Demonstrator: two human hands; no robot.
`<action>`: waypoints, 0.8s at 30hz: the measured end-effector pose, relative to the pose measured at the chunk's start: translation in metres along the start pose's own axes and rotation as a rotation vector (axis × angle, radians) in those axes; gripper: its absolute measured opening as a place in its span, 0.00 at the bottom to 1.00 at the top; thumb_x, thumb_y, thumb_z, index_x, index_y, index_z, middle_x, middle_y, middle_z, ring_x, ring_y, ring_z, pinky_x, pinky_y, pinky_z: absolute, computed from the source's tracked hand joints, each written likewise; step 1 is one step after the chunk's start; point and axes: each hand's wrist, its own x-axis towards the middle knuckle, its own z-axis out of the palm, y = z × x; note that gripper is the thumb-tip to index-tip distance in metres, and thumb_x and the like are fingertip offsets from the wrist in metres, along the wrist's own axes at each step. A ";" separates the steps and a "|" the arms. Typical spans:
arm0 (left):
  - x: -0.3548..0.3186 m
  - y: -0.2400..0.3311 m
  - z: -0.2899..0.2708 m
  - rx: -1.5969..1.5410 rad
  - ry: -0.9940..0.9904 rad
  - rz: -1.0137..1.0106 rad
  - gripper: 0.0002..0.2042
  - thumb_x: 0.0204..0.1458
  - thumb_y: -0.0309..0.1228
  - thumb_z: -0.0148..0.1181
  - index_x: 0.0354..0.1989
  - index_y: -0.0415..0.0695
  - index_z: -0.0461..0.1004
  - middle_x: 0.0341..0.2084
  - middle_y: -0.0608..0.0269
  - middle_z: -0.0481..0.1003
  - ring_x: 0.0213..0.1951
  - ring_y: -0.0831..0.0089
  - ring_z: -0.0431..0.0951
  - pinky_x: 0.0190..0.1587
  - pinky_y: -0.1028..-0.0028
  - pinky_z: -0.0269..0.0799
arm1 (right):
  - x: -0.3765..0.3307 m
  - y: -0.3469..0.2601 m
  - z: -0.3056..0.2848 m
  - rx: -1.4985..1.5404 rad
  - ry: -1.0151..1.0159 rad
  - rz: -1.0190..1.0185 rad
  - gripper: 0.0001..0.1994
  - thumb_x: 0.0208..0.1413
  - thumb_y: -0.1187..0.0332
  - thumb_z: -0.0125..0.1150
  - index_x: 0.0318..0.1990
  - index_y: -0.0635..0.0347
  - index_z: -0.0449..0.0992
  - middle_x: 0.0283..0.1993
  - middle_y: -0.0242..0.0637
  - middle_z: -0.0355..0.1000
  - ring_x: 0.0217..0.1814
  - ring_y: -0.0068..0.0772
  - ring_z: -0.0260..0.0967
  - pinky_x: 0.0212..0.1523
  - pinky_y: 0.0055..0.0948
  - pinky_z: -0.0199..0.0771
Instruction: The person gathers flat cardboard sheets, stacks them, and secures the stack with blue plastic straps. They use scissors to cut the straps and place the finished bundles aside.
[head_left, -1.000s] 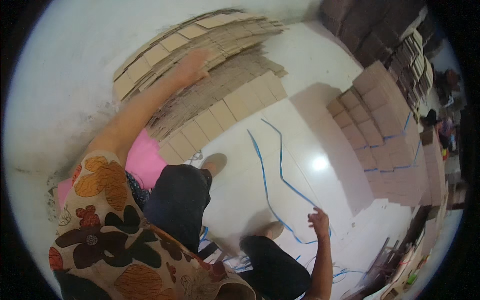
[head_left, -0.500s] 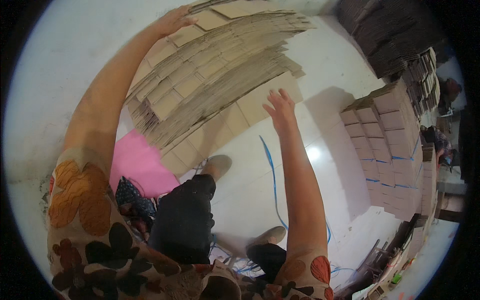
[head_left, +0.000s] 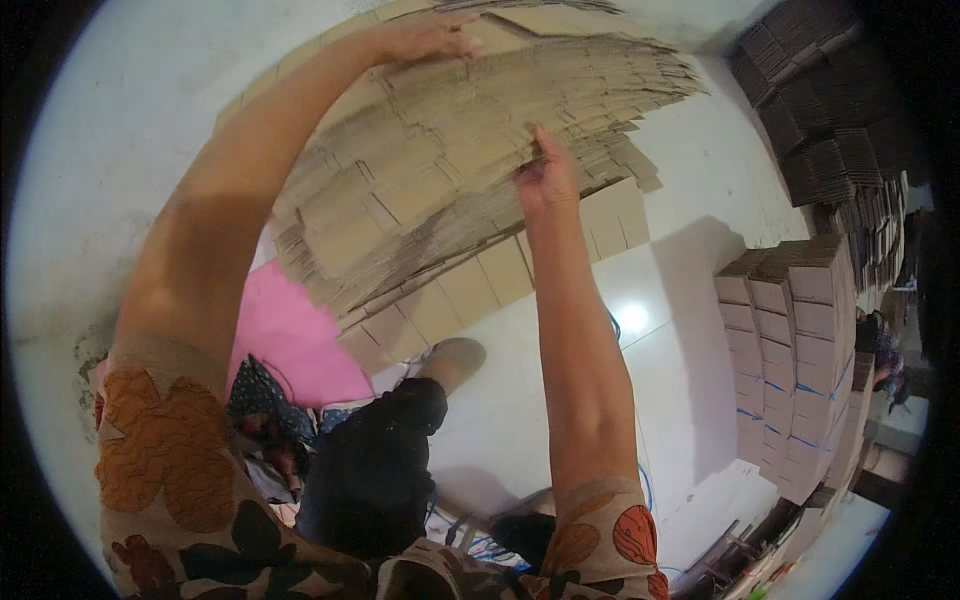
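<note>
A large pile of flattened brown cardboard pieces (head_left: pixel 400 190) fans out in overlapping layers in front of me. My left hand (head_left: pixel 430 40) reaches over its far side, fingers stretched out on the top sheets. At the near edge my right hand (head_left: pixel 550 182) grips a layer of cardboard, thumb on top and the other fingers tucked beneath, partly hidden. Below that layer, a lower row of cardboard pieces (head_left: pixel 480 280) lies along the white floor.
Bundled cardboard stacks (head_left: pixel 780 340) tied with blue strap stand on the right. Darker stacks (head_left: pixel 820 110) rise behind them at the far right. A pink sheet (head_left: pixel 300 335) and dark patterned cloth (head_left: pixel 268 395) lie by my left leg. White tiled floor (head_left: pixel 600 400) lies between.
My left hand has moved right across the top of the pile. My right hand has gone from spread in the air to gripping the near edge of the cardboard.
</note>
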 end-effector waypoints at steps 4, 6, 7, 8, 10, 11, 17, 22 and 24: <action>-0.004 0.014 -0.007 -0.207 0.045 0.019 0.38 0.48 0.61 0.45 0.64 0.51 0.50 0.60 0.55 0.55 0.60 0.60 0.56 0.61 0.65 0.50 | 0.015 -0.008 0.006 -0.090 -0.041 0.041 0.11 0.47 0.73 0.58 0.39 0.61 0.71 0.40 0.37 0.69 0.44 0.37 0.66 0.47 0.38 0.67; -0.011 0.023 -0.007 -0.065 -0.040 0.037 0.38 0.48 0.61 0.46 0.63 0.51 0.50 0.61 0.56 0.55 0.61 0.61 0.54 0.61 0.65 0.49 | 0.022 0.005 0.015 -0.028 -0.027 0.051 0.10 0.45 0.75 0.58 0.37 0.62 0.71 0.39 0.37 0.70 0.43 0.36 0.67 0.45 0.37 0.68; -0.012 0.029 -0.008 0.008 -0.079 0.041 0.38 0.47 0.60 0.47 0.63 0.50 0.51 0.61 0.57 0.54 0.62 0.61 0.53 0.62 0.65 0.49 | 0.025 0.009 0.014 0.017 -0.023 0.045 0.09 0.43 0.76 0.58 0.34 0.62 0.71 0.36 0.36 0.69 0.40 0.35 0.67 0.43 0.35 0.68; -0.013 0.030 0.007 0.013 -0.015 0.097 0.38 0.46 0.58 0.51 0.63 0.50 0.52 0.61 0.55 0.54 0.62 0.61 0.52 0.61 0.65 0.48 | 0.024 0.012 0.009 0.061 -0.021 0.041 0.08 0.41 0.77 0.59 0.32 0.62 0.71 0.33 0.35 0.69 0.37 0.34 0.66 0.40 0.34 0.68; -0.018 0.050 0.026 0.017 -0.010 0.220 0.39 0.42 0.55 0.55 0.62 0.50 0.53 0.61 0.52 0.53 0.62 0.58 0.52 0.61 0.63 0.48 | 0.022 0.014 -0.011 0.099 -0.035 -0.003 0.07 0.39 0.80 0.59 0.29 0.63 0.71 0.31 0.36 0.69 0.35 0.33 0.66 0.38 0.32 0.69; -0.025 0.061 0.030 0.175 0.017 0.115 0.40 0.40 0.53 0.57 0.63 0.51 0.52 0.61 0.51 0.53 0.62 0.57 0.53 0.61 0.60 0.48 | 0.020 0.019 -0.017 0.116 -0.067 -0.028 0.08 0.38 0.81 0.58 0.29 0.64 0.71 0.33 0.36 0.69 0.37 0.33 0.67 0.39 0.32 0.69; -0.085 0.134 0.038 0.462 0.132 0.115 0.45 0.35 0.51 0.61 0.64 0.53 0.48 0.62 0.52 0.51 0.63 0.56 0.49 0.60 0.52 0.44 | -0.045 0.028 -0.028 0.275 -0.068 -0.095 0.27 0.34 0.86 0.53 0.49 0.63 0.64 0.42 0.41 0.68 0.41 0.36 0.68 0.45 0.34 0.71; -0.141 0.165 0.028 0.541 0.261 0.121 0.46 0.34 0.44 0.65 0.64 0.48 0.47 0.62 0.51 0.49 0.64 0.56 0.45 0.62 0.54 0.41 | -0.091 0.038 -0.016 0.242 -0.120 -0.052 0.26 0.33 0.88 0.53 0.48 0.63 0.66 0.41 0.42 0.69 0.42 0.38 0.69 0.44 0.34 0.72; -0.163 0.161 0.007 0.525 0.372 0.135 0.45 0.32 0.39 0.66 0.63 0.46 0.49 0.61 0.51 0.51 0.63 0.56 0.49 0.62 0.58 0.43 | -0.092 0.054 0.011 0.111 -0.314 -0.165 0.24 0.33 0.87 0.56 0.45 0.65 0.67 0.40 0.42 0.70 0.40 0.37 0.70 0.42 0.33 0.73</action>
